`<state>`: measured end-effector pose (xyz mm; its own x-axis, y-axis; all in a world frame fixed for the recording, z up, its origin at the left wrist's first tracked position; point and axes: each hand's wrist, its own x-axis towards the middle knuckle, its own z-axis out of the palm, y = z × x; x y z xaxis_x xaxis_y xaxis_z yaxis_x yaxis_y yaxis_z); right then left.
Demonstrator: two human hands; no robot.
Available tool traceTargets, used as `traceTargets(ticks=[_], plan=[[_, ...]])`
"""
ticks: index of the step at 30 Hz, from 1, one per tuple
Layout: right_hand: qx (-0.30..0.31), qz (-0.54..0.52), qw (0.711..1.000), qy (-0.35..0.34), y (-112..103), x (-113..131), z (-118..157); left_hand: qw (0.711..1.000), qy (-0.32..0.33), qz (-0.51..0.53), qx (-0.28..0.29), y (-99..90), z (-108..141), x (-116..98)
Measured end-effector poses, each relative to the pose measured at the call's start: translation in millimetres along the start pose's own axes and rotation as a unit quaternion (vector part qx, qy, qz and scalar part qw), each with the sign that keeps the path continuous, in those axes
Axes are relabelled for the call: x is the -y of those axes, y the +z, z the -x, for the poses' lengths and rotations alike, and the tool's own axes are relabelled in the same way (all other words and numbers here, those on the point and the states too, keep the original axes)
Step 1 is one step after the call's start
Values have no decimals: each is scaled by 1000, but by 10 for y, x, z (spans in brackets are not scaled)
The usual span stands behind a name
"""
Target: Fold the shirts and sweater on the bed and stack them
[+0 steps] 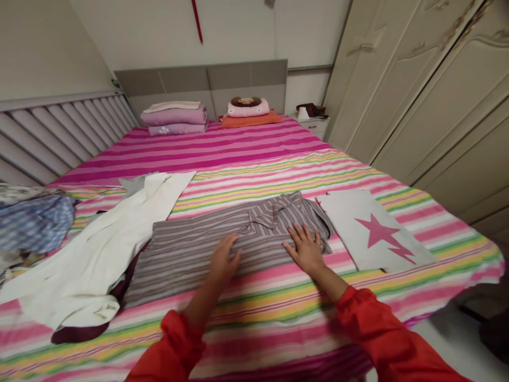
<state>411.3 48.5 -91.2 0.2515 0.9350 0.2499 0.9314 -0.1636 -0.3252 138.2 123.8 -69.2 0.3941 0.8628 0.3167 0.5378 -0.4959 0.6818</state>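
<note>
A grey striped collared shirt lies folded lengthwise across the bed, its collar toward the right. My right hand rests flat on the shirt's right part with the fingers spread. Over the shirt's near middle is my left hand, fingers stretched forward and thumb apart, holding nothing; whether it touches the cloth is hard to tell. Just right of the shirt lies a folded light grey garment with a pink star and lightning bolt. A white garment is spread loosely at the left, partly over dark maroon cloth.
The bed has a multicoloured striped sheet. Blue checked clothes are heaped at far left. Folded purple bedding and an orange pillow sit by the headboard. A wardrobe stands at right, a nightstand beyond.
</note>
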Motion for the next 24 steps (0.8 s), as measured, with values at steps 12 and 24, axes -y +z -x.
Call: traceTargets(ticks=[12,24], plan=[[17,-3,1000,9,12,1,-8,982,2,-182,45,1049,-1083,-692],[55,-214,972,79,312,-197,42,922,184,-105,324,403,-397,-520]])
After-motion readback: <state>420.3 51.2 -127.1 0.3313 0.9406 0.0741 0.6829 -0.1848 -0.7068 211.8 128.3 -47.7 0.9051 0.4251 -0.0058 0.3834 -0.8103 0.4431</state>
